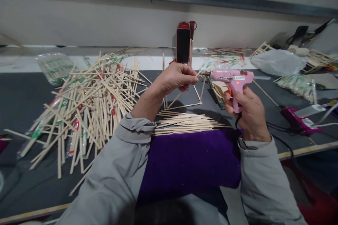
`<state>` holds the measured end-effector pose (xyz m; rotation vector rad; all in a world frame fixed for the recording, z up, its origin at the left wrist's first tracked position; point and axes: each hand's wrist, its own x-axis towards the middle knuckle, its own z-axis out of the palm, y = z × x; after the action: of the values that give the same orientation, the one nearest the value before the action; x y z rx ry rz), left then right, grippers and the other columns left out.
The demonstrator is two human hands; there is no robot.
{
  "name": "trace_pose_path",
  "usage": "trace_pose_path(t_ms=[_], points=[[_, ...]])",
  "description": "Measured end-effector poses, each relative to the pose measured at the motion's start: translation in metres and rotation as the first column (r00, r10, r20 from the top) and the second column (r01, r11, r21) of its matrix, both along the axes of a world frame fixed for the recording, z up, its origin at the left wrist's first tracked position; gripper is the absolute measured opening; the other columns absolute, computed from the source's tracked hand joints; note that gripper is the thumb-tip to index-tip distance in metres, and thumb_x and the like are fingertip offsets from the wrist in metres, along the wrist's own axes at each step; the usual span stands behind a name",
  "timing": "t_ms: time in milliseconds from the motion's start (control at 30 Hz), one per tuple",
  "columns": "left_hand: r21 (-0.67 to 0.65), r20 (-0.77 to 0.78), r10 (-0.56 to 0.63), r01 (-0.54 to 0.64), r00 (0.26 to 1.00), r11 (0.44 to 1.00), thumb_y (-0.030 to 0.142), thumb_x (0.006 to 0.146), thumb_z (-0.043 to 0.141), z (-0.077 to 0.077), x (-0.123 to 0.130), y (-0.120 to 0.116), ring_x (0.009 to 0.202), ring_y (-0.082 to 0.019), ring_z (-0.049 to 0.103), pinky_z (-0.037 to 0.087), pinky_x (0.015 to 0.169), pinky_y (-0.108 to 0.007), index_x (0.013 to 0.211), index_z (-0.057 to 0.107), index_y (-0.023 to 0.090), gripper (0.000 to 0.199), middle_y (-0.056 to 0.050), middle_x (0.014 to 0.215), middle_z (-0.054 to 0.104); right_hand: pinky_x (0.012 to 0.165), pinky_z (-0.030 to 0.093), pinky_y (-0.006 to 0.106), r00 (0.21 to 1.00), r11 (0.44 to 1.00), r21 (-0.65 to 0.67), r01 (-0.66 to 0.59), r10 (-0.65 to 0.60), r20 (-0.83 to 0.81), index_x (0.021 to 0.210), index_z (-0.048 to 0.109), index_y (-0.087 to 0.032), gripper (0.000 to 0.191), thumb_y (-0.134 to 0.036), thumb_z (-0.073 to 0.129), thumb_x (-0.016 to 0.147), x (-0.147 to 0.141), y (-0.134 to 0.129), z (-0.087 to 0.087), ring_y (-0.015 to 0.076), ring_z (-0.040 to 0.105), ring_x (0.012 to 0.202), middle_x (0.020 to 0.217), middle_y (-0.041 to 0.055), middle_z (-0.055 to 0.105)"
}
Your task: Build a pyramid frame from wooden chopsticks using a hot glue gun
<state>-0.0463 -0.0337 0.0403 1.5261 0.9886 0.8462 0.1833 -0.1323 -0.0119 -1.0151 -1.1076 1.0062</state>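
Observation:
My right hand (250,112) is wrapped round the handle of a pink hot glue gun (237,79), whose small orange light is lit. The gun's metal nozzle points left, right by the fingertips of my left hand (178,77). Those fingers are pinched on a wooden chopstick (197,75); only its pale end shows clearly. Below and behind the left hand stands a frame of joined chopsticks (185,105), with a bottom bar and uprights, partly hidden by the hand. A row of loose chopsticks (185,123) lies in front of it, beside the purple cloth (192,161).
A big heap of chopsticks (89,109), some in wrappers, covers the left of the table. A phone (183,45) leans upright against a red-capped object at the back. At right are a clear plastic bag (281,61), wrapped chopsticks (299,86) and a magenta power strip (298,121) with cables.

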Motion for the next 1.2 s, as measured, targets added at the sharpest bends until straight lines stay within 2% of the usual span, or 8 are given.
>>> trace_pose_path(t_ms=[300,467,867,1200], points=[[-0.002,0.002,-0.022,0.022,1.0,1.0,0.002,0.078,0.075,-0.0003,0.0023,-0.0003,0.045,-0.006,0.053,0.039,0.048,-0.022,0.072,0.072,0.013,0.013,0.003,0.054,0.061,0.042,0.039,0.022,0.999,0.999,0.019,0.026,-0.026,-0.02,0.097,0.067,-0.023,0.016,-0.034,0.073,0.088,-0.0015,0.0004,-0.0008,0.0074,0.052,0.048,0.081,-0.001,0.067],[0.006,-0.005,-0.021,0.021,1.0,1.0,0.002,0.078,0.075,0.0005,0.0027,-0.0015,0.045,-0.006,0.052,0.039,0.048,-0.021,0.072,0.072,0.013,0.012,0.003,0.053,0.06,0.042,0.039,0.021,1.0,1.0,0.013,0.018,-0.018,-0.026,0.09,0.065,-0.024,0.013,-0.032,0.074,0.086,-0.0031,-0.0006,0.0002,0.0067,0.052,0.048,0.078,-0.0027,0.065],[0.002,0.029,0.001,-0.001,1.0,1.0,0.0,0.078,0.074,-0.0011,0.0018,0.0003,0.044,-0.006,0.052,0.037,0.048,-0.022,0.071,0.071,0.012,0.015,0.003,0.054,0.06,0.04,0.038,0.019,0.999,0.999,-0.01,0.042,-0.042,-0.024,0.089,0.062,-0.024,0.022,-0.037,0.078,0.083,-0.0035,-0.0002,0.0015,0.0065,0.051,0.048,0.076,-0.0031,0.064],[-0.008,0.0,0.001,-0.001,1.0,1.0,-0.001,0.081,0.073,-0.0002,0.0044,-0.0008,0.044,-0.006,0.052,0.04,0.049,-0.022,0.071,0.072,0.012,0.017,0.003,0.053,0.06,0.04,0.037,0.022,1.0,1.0,0.007,0.013,-0.013,-0.005,0.09,0.064,-0.024,0.019,-0.039,0.075,0.085,-0.0017,-0.0005,-0.0002,0.0078,0.051,0.049,0.078,-0.0022,0.064]])
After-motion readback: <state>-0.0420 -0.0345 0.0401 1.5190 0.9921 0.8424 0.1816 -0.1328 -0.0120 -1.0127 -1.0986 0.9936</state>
